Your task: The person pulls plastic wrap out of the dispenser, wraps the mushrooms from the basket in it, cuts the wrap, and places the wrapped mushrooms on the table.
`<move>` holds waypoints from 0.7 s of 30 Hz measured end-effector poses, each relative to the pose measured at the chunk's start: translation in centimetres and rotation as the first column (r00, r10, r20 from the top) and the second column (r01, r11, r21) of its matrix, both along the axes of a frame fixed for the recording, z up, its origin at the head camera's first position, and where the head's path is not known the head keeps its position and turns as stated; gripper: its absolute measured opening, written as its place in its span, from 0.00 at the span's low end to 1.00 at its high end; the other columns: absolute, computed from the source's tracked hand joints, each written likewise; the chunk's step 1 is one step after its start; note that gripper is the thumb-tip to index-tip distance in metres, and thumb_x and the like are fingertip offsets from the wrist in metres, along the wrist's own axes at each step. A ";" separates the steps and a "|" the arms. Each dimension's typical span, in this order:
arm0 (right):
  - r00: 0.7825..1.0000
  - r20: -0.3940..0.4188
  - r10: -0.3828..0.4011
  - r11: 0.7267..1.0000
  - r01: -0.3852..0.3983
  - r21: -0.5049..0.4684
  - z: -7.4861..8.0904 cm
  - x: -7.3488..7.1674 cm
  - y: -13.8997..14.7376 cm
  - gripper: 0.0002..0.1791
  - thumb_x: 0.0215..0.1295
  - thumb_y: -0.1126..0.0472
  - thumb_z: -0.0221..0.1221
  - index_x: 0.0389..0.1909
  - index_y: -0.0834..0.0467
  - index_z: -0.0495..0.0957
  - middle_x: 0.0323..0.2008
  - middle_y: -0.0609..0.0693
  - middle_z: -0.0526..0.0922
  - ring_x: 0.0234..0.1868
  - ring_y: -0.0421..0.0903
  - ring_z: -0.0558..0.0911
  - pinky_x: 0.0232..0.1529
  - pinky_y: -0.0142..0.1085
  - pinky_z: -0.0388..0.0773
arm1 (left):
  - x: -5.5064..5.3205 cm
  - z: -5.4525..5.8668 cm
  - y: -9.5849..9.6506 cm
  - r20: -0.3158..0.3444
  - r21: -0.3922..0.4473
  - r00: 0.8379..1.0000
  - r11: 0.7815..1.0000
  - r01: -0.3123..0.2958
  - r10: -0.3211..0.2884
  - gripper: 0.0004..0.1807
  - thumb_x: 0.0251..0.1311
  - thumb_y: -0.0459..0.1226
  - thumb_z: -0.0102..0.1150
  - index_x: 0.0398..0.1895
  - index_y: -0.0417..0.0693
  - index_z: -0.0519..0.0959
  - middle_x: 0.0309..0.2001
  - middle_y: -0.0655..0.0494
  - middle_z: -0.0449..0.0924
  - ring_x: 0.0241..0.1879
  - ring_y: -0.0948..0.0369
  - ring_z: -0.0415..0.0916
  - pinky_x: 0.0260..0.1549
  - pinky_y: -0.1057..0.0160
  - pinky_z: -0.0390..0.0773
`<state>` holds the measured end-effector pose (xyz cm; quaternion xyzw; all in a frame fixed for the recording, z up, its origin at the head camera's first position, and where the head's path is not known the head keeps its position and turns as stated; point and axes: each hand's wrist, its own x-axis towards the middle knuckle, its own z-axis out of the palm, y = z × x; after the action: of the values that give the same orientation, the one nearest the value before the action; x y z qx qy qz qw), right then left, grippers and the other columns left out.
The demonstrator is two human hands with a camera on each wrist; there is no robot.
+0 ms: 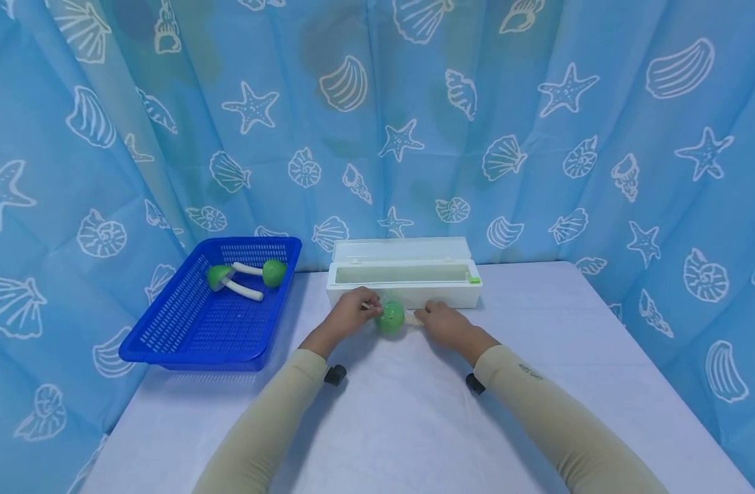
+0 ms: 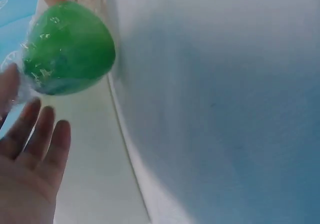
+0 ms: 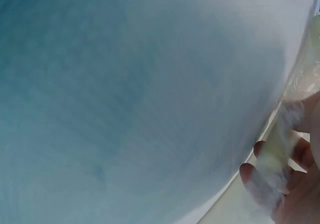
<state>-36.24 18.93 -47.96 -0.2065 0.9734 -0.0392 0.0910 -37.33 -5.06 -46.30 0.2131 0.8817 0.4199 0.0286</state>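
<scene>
Holding a green-headed stick (image 1: 390, 319) just in front of the white box (image 1: 439, 295)

Pointing sideways along the front of the box, with the green head to the left and the pale stem to the right. Wrapped in thin, clear plastic (image 2: 22, 92). Pinching that plastic beside the green head with the left hand (image 1: 351, 312), other fingers a little spread. Gripping the pale stem with the right hand (image 1: 444, 322), fingers curled round. Cannot tell if touching the box or not.

Can see a lid (image 1: 402, 248) standing open at the back of the box, and a bright green tab (image 1: 474, 280) at its right front corner. To the left of the box, can see a blue basket (image 1: 229, 339) with lots of little holes, and inside, two more sticks (image 1: 219, 277) with green heads, lying close together. Behind the box, can see a blue curtain (image 1: 365, 213) with white shells and starfish.
</scene>
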 end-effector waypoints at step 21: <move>0.957 0.209 -0.201 0.915 0.260 -0.309 0.4 -0.3 0.0 0.19 0.73 0.43 0.45 0.41 0.56 0.70 0.36 0.52 0.73 0.37 0.49 0.73 0.40 0.44 0.70 | -0.5 -1.9 0.5 0.287 0.249 0.954 0.969 0.014 -0.088 0.16 0.64 0.43 0.62 0.50 0.44 0.82 0.47 0.55 0.81 0.51 0.58 0.74 0.53 0.55 0.72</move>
<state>-36.53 18.89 -47.51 -0.0981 0.9586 -0.2316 0.1336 -37.84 -4.60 -48.17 0.1727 0.8034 0.5512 0.1446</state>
